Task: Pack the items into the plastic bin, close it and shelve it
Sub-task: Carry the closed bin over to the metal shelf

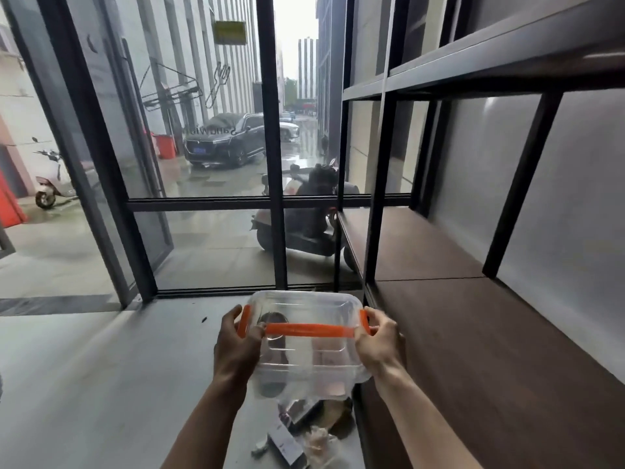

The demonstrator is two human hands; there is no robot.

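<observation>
While both hands hold it up: the plastic bin (306,343) hangs in the air above the floor (101,384), just left of the shelf unit (473,333).
Left hand (233,350): fingers wrapped around the bin's left end, thumb beside the orange side clip (243,321); grasping the bin.
Right hand (380,343): fingers curled around the bin's right end, over the other orange clip (364,321); grasping the bin.
Between the fingertips: an orange handle (309,330) runs straight across the clear lid from one hand to the other.
Inside the bin: a dark roundish shape near the left fingers; too blurred through the plastic to name.
Below the wrists: loose items (304,431) lie on the floor, among them a white box and crumpled pale wrapping; details are unclear.
Right of the right fingers: brown shelf board, near but apart from the bin.
Beyond the fingertips: glass wall (209,164) with dark frames, a scooter (304,214) outside.
</observation>
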